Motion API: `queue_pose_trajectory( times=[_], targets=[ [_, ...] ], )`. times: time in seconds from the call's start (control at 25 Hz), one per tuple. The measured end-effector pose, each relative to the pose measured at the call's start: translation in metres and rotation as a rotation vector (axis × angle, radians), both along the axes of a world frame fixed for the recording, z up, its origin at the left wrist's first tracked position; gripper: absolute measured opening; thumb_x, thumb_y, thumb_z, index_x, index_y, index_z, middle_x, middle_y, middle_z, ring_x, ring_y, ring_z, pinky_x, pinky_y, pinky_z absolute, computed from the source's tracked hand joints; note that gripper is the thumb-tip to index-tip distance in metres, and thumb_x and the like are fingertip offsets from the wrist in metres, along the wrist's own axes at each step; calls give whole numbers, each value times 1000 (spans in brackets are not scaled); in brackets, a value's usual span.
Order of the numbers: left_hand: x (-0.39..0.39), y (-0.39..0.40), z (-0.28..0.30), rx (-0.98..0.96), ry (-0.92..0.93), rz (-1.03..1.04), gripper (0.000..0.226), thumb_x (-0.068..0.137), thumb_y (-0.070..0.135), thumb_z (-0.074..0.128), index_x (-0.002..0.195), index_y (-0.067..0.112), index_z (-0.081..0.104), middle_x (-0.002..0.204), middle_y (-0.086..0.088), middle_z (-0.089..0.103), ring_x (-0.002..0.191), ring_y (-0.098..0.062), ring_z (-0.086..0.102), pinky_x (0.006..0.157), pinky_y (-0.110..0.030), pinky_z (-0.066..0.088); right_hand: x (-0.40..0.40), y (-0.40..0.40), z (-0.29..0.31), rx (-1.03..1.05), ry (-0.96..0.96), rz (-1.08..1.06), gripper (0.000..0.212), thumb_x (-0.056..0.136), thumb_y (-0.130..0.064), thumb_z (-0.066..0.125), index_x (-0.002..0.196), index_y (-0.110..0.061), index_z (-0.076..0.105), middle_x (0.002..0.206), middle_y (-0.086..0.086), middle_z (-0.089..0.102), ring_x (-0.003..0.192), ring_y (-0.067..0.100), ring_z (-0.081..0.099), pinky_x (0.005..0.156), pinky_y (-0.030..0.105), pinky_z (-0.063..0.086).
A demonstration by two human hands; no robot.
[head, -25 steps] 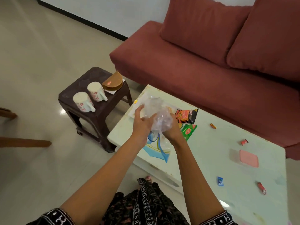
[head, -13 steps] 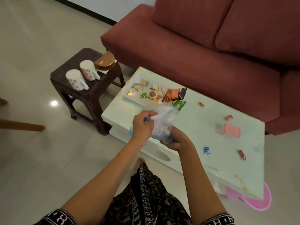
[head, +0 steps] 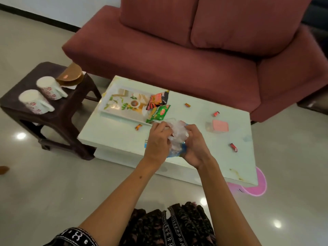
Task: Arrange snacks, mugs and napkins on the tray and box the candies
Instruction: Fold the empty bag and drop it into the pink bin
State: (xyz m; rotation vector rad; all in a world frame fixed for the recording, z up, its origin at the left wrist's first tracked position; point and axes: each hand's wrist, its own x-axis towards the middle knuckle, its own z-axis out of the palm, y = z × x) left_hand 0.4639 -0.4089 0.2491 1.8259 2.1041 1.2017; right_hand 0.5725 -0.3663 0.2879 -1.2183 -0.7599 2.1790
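My left hand [head: 157, 141] and my right hand [head: 196, 145] both grip a crumpled clear plastic bag with blue trim [head: 177, 134] over the front of the pale low table [head: 110, 134]. A white printed tray [head: 113, 113] lies at the table's far left. A red-black snack packet [head: 157, 100] and a green snack packet [head: 158, 113] rest at the tray's right end. Wrapped candies lie loose on the table: one [head: 138, 126] near the tray, one [head: 187, 104] further back, two red ones [head: 216, 113] [head: 233, 147] at the right. A small clear box with a pink lid [head: 219, 126] sits to the right.
Two white floral mugs [head: 33, 102] [head: 50, 87] lie on a dark stool [head: 58, 119] to the left, beside a brown curved holder [head: 70, 77]. A red sofa [head: 177, 50] stands behind the table. A pink object [head: 255, 187] lies on the floor under the table's right corner.
The bag has been scrunched smaller between both hands and lowered over the table's front. The view shifted, so the tray and the whole table now show.
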Motion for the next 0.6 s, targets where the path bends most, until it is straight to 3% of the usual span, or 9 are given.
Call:
queue_pose_trajectory(
  times=[0.08, 0.2, 0.32, 0.4, 0.48, 0.6],
  targets=[
    [18, 11, -2, -21, 92, -75, 17, 65, 10, 60, 76, 0, 68, 85, -18, 69, 77, -36, 62, 67, -36, 55, 21, 5, -1, 3, -67, -11, 31, 89, -40, 46, 109, -23, 62, 110, 4, 67, 94, 24, 64, 76, 42, 55],
    [51, 26, -10, -118, 188, -184, 33, 52, 14, 82, 79, 1, 68, 88, -18, 70, 78, -36, 63, 67, -36, 54, 58, 15, -5, 0, -213, 23, 32, 88, -44, 53, 117, -31, 58, 120, 2, 61, 107, 28, 60, 81, 53, 55],
    [92, 42, -12, -70, 194, -230, 31, 62, 18, 75, 88, 2, 70, 92, -16, 71, 85, -33, 62, 70, -35, 52, 99, 30, -1, 69, -345, 32, 34, 90, -27, 57, 123, -34, 52, 114, 4, 60, 102, 28, 60, 77, 48, 57],
    [128, 55, -10, -2, 124, -230, 29, 78, 20, 53, 95, 3, 71, 98, -14, 71, 98, -25, 53, 78, -35, 52, 133, 47, 2, 140, -384, -53, 30, 86, -17, 61, 114, -29, 58, 104, 6, 65, 89, 24, 63, 69, 38, 57],
    [165, 66, -8, 18, 5, -202, 34, 80, 11, 42, 99, 3, 70, 107, -15, 69, 107, -21, 47, 92, -34, 49, 168, 65, 5, 210, -408, -141, 22, 84, -8, 62, 100, -22, 63, 98, 7, 67, 84, 23, 64, 66, 33, 56],
    [220, 81, 4, -16, -290, -119, 25, 75, 8, 55, 98, 6, 66, 109, -11, 67, 106, -20, 56, 97, -31, 48, 222, 96, 2, 289, -439, -241, 23, 84, 2, 57, 90, -16, 69, 94, 7, 69, 83, 23, 65, 65, 30, 56]
  ],
)
